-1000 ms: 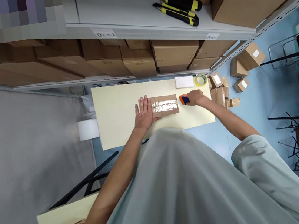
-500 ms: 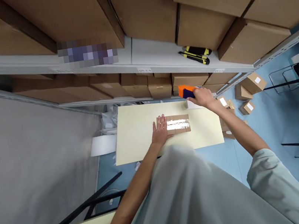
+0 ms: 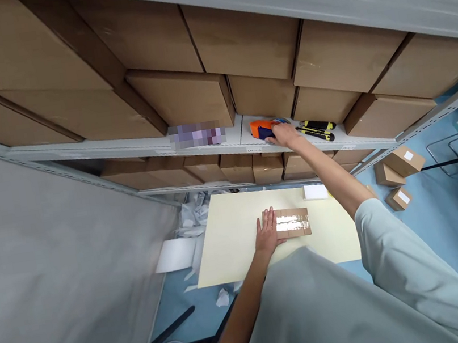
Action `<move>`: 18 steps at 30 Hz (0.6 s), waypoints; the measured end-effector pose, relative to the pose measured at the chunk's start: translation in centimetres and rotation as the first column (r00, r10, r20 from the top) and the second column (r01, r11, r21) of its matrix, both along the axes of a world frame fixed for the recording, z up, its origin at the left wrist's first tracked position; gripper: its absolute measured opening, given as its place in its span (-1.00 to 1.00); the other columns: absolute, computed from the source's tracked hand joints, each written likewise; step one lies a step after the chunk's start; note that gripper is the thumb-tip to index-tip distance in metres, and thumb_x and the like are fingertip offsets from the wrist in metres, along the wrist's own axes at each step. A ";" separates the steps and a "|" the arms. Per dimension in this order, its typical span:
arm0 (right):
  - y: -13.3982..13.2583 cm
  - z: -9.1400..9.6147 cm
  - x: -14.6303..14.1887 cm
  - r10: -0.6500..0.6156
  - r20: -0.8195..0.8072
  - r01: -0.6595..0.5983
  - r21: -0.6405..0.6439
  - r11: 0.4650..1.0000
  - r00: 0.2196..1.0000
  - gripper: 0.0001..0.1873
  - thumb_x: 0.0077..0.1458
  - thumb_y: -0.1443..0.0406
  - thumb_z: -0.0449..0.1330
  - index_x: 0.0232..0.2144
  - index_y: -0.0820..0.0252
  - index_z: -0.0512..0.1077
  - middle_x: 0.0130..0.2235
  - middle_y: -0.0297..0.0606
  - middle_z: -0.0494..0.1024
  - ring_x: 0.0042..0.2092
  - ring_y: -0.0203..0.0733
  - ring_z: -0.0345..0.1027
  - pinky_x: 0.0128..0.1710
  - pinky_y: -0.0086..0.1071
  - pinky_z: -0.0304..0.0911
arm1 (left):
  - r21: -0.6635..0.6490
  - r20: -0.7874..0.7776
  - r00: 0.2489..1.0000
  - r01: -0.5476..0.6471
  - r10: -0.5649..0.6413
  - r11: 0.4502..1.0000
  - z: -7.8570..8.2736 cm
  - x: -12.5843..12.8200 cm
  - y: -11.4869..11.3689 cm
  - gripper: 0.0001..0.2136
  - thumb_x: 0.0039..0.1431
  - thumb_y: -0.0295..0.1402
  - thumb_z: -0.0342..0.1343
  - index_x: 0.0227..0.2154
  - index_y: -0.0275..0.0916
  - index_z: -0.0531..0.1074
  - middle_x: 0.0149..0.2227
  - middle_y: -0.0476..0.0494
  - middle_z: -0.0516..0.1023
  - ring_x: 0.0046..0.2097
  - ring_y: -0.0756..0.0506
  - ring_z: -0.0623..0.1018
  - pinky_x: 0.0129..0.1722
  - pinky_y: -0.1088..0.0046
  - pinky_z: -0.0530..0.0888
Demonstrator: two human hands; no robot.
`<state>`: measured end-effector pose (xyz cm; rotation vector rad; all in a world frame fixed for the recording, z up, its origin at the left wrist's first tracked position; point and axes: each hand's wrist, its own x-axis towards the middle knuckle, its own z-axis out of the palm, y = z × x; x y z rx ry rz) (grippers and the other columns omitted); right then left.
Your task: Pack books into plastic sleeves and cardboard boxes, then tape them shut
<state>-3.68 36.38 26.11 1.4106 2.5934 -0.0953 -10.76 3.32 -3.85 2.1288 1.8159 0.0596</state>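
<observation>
My left hand [image 3: 268, 232] lies with its fingers spread over the left end of a small cardboard box [image 3: 304, 231]. Shiny clear tape runs along the top of this box, which rests flat on the pale yellow tabletop [image 3: 233, 239]. Up at the shelf, my right hand [image 3: 286, 134] is closed around an orange and dark blue tape dispenser [image 3: 260, 128]. The dispenser is at the shelf board's front edge; whether it touches the board I cannot tell. Just right of that hand lie black and yellow utility knives [image 3: 316, 131].
Cardboard boxes [image 3: 252, 39] fill the grey shelf [image 3: 225, 148] above and below the board. A white stack [image 3: 315, 192] stands on the table's far side. Crumpled wrapping [image 3: 194, 211] lies left of the table. Labelled boxes [image 3: 399, 199] sit on the blue floor at right.
My right hand has carried the tape dispenser from above the table up to the shelf, beside the knives. The left hand stays on the box. The head view has tilted up.
</observation>
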 end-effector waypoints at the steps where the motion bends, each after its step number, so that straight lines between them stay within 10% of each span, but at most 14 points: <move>1: 0.2 -0.3 -0.1 0.002 -0.005 -0.002 -0.006 1.000 1.000 -0.43 0.52 0.02 0.15 0.19 0.46 0.48 0.18 0.28 0.63 0.25 0.23 0.51 0.22 -0.17 0.35 | -0.001 0.001 1.000 -0.004 0.004 1.000 0.0 0.0 0.0 0.09 0.20 -0.03 0.32 0.63 -0.33 -0.10 0.63 -0.46 -0.22 0.64 -0.46 -0.12 0.56 -0.26 0.02; 12: -0.5 -0.3 -0.6 -0.010 -0.041 0.017 0.164 0.986 0.999 -0.18 0.41 -0.12 0.23 0.26 0.59 0.45 0.29 0.44 0.47 0.35 0.42 0.28 0.41 0.17 0.10 | -0.040 -0.015 1.000 0.007 -0.007 0.999 0.3 -0.1 0.2 0.10 0.21 -0.02 0.33 0.63 -0.35 -0.12 0.63 -0.47 -0.25 0.64 -0.46 -0.14 0.56 -0.25 0.02; 18: -10.4 -5.3 3.6 -0.092 -0.295 0.144 0.160 0.977 0.951 0.08 0.43 -0.30 -0.03 0.54 0.50 0.07 0.56 0.37 0.05 0.58 0.52 -0.19 0.52 0.28 -0.09 | -0.035 -0.016 1.000 0.013 -0.014 0.999 1.0 0.0 0.2 0.16 0.17 0.07 0.38 0.62 -0.39 -0.08 0.63 -0.53 -0.23 0.64 -0.51 -0.13 0.56 -0.26 -0.02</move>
